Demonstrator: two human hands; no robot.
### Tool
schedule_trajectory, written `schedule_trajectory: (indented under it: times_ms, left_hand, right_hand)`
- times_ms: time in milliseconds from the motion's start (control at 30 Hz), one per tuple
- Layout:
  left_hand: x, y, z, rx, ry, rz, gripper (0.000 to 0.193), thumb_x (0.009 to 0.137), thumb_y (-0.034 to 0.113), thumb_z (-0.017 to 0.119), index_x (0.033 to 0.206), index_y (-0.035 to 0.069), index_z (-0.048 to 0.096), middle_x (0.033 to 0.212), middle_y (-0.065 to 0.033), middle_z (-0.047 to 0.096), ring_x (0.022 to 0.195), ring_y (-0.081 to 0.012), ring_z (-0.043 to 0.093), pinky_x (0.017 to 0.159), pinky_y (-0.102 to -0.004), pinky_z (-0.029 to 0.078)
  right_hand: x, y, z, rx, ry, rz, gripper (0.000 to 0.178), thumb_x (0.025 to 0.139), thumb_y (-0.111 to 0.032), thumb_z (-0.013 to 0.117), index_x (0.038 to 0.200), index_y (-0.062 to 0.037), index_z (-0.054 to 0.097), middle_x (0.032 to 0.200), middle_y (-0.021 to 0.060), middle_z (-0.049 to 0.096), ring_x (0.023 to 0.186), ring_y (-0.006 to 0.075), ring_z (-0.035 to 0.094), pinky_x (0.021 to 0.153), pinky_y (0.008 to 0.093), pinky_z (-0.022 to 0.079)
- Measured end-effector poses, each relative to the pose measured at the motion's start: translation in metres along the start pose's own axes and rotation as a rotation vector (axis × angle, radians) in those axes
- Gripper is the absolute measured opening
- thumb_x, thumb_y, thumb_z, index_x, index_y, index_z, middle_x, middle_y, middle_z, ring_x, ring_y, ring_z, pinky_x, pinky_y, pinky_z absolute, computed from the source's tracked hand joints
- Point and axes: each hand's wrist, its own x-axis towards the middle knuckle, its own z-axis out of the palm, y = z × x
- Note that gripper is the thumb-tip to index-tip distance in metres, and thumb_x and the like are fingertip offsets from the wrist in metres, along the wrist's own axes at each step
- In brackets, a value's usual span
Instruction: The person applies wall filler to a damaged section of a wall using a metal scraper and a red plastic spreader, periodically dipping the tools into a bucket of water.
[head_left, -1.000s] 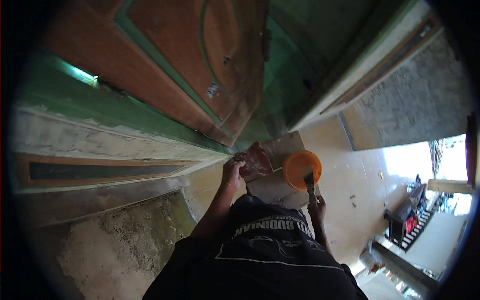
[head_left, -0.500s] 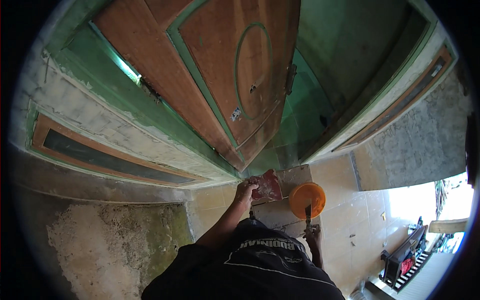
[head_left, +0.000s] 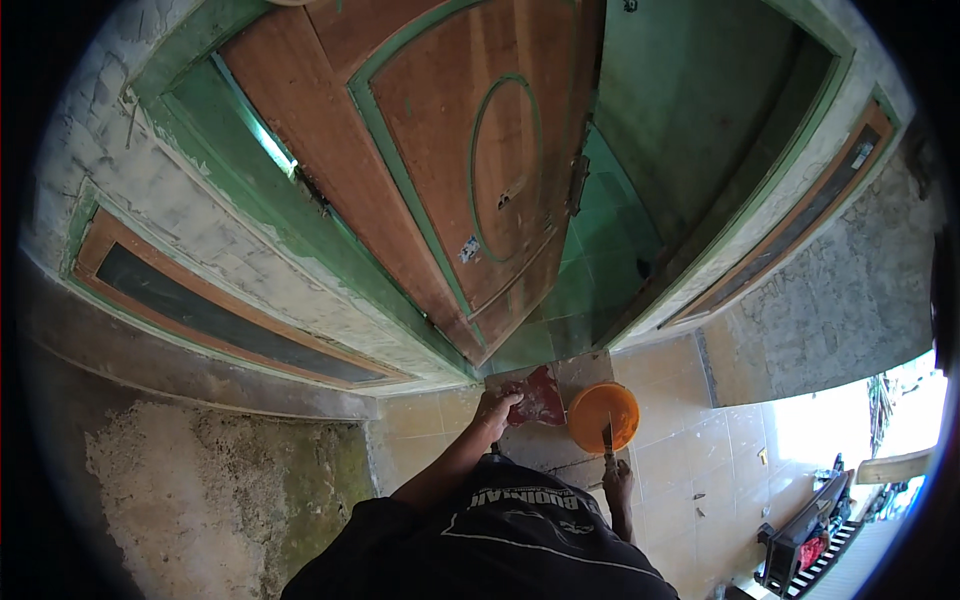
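Observation:
My left hand (head_left: 495, 412) grips a flat red board (head_left: 537, 397) by its left edge, thumb on top. The board's face is smeared with pale, plaster-like residue. In my right hand (head_left: 618, 478) is a putty knife (head_left: 608, 442), held by its handle. Its blade points away from me, over the orange bucket (head_left: 628, 415). The bucket stands just right of the board. Whether the blade touches what is inside I cannot tell.
Ahead, a brown wooden door (head_left: 420, 150) with green trim stands ajar in a green frame (head_left: 300, 260). Rough plastered wall (head_left: 820, 300) lies to the right, a stained wall (head_left: 200, 490) to the left. A dark bench (head_left: 815, 530) stands on the tiled floor (head_left: 665, 455) at lower right.
The view has tilted, so the door and walls sit lower in it. Both hands keep their holds on the board and putty knife; the blade still points over the bucket.

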Motion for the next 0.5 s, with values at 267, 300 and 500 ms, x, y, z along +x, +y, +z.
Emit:
schedule_trajectory:
  times_ms: [267, 300, 500]
  left_hand:
    - [0.002, -0.022, 0.015, 0.081, -0.087, -0.052, 0.012, 0.076, 0.006, 0.060, 0.088, 0.005, 0.061, 0.082, -0.0035, 0.059, 0.077, -0.0153, 0.058, 0.073, -0.0288, 0.047]
    - [0.003, -0.024, 0.016, 0.082, -0.091, -0.057, 0.012, 0.076, 0.006, 0.060, 0.088, 0.005, 0.061, 0.082, -0.0035, 0.059, 0.077, -0.0153, 0.058, 0.073, -0.0288, 0.047]
    - [0.005, -0.030, 0.026, 0.147, -0.138, -0.027, 0.011, 0.077, 0.007, 0.059, 0.087, 0.006, 0.061, 0.081, -0.0020, 0.059, 0.073, -0.0135, 0.057, 0.069, -0.0281, 0.048]
  right_hand:
    - [0.009, 0.007, -0.003, 0.065, 0.022, -0.135, 0.022, 0.083, -0.021, 0.058, 0.087, 0.0004, 0.056, 0.068, 0.0114, 0.057, 0.060, 0.0203, 0.057, 0.055, 0.0332, 0.044]
    - [0.009, 0.009, -0.002, 0.168, 0.018, -0.132, 0.018, 0.084, -0.018, 0.056, 0.087, -0.0001, 0.056, 0.068, 0.0081, 0.056, 0.058, 0.0161, 0.054, 0.054, 0.0304, 0.043]
    - [0.002, 0.000, -0.009, 0.307, -0.007, -0.050, 0.015, 0.082, -0.014, 0.057, 0.088, -0.0002, 0.056, 0.070, 0.0065, 0.056, 0.060, 0.0136, 0.053, 0.055, 0.0294, 0.044]
